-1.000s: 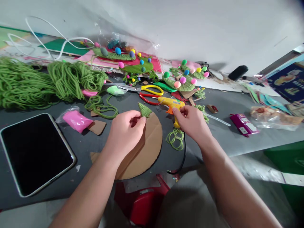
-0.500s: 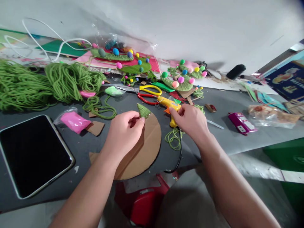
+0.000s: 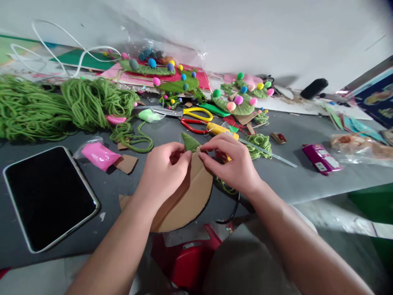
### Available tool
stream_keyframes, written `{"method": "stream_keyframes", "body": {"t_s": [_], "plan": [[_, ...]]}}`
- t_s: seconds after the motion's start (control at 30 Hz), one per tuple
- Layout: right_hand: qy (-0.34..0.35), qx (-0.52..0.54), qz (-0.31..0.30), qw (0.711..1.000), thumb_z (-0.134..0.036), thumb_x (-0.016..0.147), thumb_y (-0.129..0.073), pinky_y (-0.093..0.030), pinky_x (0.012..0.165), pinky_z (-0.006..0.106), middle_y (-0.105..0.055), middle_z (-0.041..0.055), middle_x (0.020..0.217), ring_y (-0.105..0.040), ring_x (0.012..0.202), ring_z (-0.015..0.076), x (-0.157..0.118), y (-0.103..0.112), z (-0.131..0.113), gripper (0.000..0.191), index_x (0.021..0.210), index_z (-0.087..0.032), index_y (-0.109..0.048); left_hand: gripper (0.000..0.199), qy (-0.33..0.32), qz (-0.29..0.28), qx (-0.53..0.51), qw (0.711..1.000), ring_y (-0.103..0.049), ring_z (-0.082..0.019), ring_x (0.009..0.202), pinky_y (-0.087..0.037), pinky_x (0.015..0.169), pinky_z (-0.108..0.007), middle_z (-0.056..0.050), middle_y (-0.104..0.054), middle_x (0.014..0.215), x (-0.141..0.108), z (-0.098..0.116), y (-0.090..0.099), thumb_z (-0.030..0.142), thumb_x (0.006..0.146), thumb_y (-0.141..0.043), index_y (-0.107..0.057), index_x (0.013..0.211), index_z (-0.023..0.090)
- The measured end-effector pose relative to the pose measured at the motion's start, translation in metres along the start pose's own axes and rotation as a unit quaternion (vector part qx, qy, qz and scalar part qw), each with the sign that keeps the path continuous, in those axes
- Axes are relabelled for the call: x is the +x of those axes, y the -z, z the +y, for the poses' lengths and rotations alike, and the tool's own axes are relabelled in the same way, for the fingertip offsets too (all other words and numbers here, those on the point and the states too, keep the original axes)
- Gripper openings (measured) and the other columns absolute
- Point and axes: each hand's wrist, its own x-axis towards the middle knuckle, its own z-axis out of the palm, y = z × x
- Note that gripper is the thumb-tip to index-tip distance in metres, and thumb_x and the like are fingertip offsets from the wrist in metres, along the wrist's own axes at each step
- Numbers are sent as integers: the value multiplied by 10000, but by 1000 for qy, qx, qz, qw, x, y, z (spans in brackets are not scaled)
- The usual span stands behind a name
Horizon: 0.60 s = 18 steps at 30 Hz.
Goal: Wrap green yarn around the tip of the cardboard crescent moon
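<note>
Near the middle of the view, a small green yarn-wrapped triangle (image 3: 189,141) points up at the top edge of a brown cardboard disc (image 3: 187,200). My left hand (image 3: 167,170) pinches the triangle's lower left part between thumb and fingers. My right hand (image 3: 230,159) is closed beside the triangle's lower right corner, its thumb and fingertips together; anything between them is too small to name. Behind the right hand lies a yellow glue gun (image 3: 221,130), partly hidden, with a clear glue stick (image 3: 270,153) reaching out to the right.
A tablet (image 3: 50,196) and a pink packet (image 3: 100,155) lie left. Green yarn (image 3: 92,102) is heaped behind them. Scissors (image 3: 196,114), red-handled pliers (image 3: 193,126) and pompom-decorated green pieces (image 3: 245,106) lie farther back. A purple packet (image 3: 321,159) is right.
My right hand has let go of the glue gun and moved left to the triangle. The glue gun now lies behind it. My left hand still holds the triangle.
</note>
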Motion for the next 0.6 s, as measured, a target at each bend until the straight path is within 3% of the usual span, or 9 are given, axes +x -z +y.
{"method": "stream_keyframes", "body": {"t_s": [0.13,0.33,0.6], "plan": [[-7,6,21,1000,-202,884,-698,-486,638,285,-672,19,883,-586,762,137,0,-7,-1,20,870,-204,-683,180,-3,9,4,1000,-642,-207,780,-412,655,-293,-34,-740,844,1,-2,-1,357,878,-662,-701,841,185],[-90,-3,29,996,-249,822,-729,-455,576,270,-591,-15,747,-522,638,112,2,-11,-7,185,779,-207,-554,168,-1,6,5,1000,-642,-205,757,-411,641,-290,-32,-744,827,0,-1,-2,340,879,-654,-702,836,185],[-77,-31,50,995,-241,841,-709,-448,590,272,-572,-22,690,-508,623,106,5,-11,-6,222,706,-201,-537,189,-7,-6,1,1000,-606,-180,728,-393,644,-286,-11,-711,789,0,0,-3,354,889,-655,-687,808,186]]}}
